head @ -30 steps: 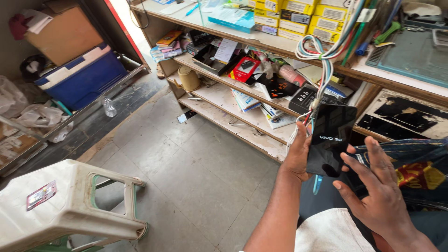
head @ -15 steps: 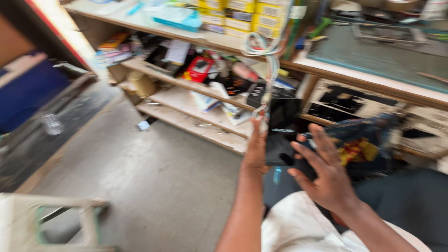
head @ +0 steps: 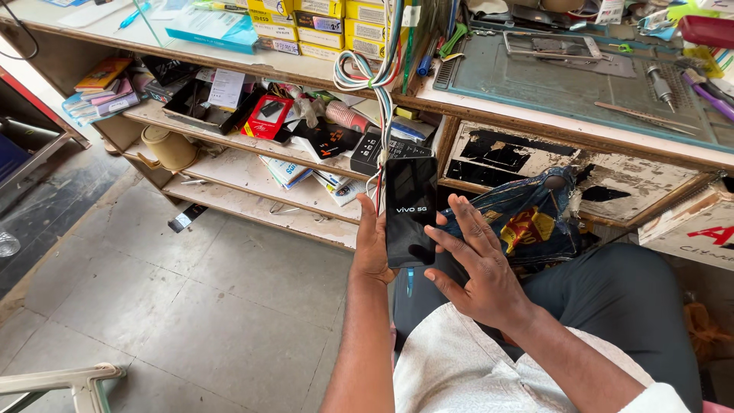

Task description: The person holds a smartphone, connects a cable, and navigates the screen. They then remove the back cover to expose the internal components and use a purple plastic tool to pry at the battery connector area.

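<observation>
Black smartphone (head: pixel 410 210), held upright over the lap in front of the wooden shelves (head: pixel 252 172), dark screen toward us. Our left hand (head: pixel 373 248) closes its grip on the phone's left edge and back, thumb along the side. Our right hand (head: pixel 478 268) is spread wide and holds nothing; its fingertips (head: pixel 443 233) lie at the phone's right edge, though we cannot tell whether they touch it. A bundle of coloured cables (head: pixel 375 73) hangs from the desk (head: pixel 566 115) just behind the phone. A green work mat (head: pixel 566 76) lies on the desk; small yellow boxes (head: pixel 336 23) stand beside it. A blue cloth bag (head: pixel 527 222) hangs beside the right hand.
</observation>
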